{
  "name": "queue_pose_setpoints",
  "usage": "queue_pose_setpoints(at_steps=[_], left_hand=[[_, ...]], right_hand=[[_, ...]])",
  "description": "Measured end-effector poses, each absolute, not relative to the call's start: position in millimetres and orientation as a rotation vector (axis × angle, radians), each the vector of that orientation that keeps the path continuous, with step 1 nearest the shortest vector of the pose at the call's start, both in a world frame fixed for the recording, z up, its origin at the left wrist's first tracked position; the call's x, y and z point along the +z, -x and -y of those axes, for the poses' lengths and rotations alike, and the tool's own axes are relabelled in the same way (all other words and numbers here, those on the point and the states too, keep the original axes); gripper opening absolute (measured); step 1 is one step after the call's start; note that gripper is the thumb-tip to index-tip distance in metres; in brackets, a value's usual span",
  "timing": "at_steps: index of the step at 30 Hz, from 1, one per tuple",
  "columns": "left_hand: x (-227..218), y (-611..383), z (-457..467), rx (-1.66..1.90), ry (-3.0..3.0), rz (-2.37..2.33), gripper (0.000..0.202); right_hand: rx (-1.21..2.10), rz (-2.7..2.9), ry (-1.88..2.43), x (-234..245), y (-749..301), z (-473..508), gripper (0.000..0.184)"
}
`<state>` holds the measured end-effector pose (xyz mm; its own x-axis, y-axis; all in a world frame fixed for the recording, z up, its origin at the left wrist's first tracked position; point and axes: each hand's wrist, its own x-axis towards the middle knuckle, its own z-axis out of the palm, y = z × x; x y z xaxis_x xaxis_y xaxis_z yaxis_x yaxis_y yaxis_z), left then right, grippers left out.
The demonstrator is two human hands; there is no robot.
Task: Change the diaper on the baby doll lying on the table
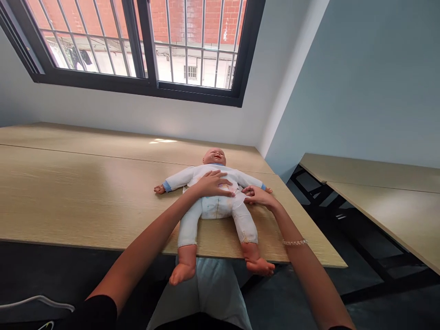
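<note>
A baby doll (216,213) lies on its back on the wooden table, head toward the window and feet hanging over the near edge. It has a white top with blue cuffs and a white, stained cloth lower body. My left hand (215,184) rests on its belly with fingers spread, over white material with a faint coloured print. At the doll's hip, on the right side of the view, my right hand (258,196) has its fingers curled in a pinch at the edge of the white cloth (239,200). The fingertips are partly hidden there.
The pale wooden table (85,192) reaches far to the left, against the wall below a barred window (151,85). Another table (388,197) with a black frame stands to the right, across a gap. My legs (202,293) are below the near edge.
</note>
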<state>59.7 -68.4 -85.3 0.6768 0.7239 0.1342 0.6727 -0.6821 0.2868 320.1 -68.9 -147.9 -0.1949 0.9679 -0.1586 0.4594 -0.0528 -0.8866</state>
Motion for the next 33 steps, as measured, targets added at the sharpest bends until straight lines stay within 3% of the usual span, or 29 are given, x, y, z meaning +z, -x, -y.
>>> queue_pose_setpoints(at_steps=[4, 16, 26, 33], left_hand=[[-86, -59, 68, 0.354, -2.691, -1.124, 0.057], [-86, -58, 67, 0.371, -2.648, -1.139, 0.064], [-86, -66, 69, 0.287, -2.658, -1.22, 0.078], [-94, -71, 56, 0.223, -2.685, -1.219, 0.083]], right_hand=[[1.214, 1.63, 1.503, -142, -324, 68, 0.045], [1.029, 1.568, 1.396, -102, -327, 92, 0.062], [0.939, 1.951, 1.108, -84, -267, 78, 0.037], [0.876, 1.983, 1.068, -88, -254, 84, 0.029]])
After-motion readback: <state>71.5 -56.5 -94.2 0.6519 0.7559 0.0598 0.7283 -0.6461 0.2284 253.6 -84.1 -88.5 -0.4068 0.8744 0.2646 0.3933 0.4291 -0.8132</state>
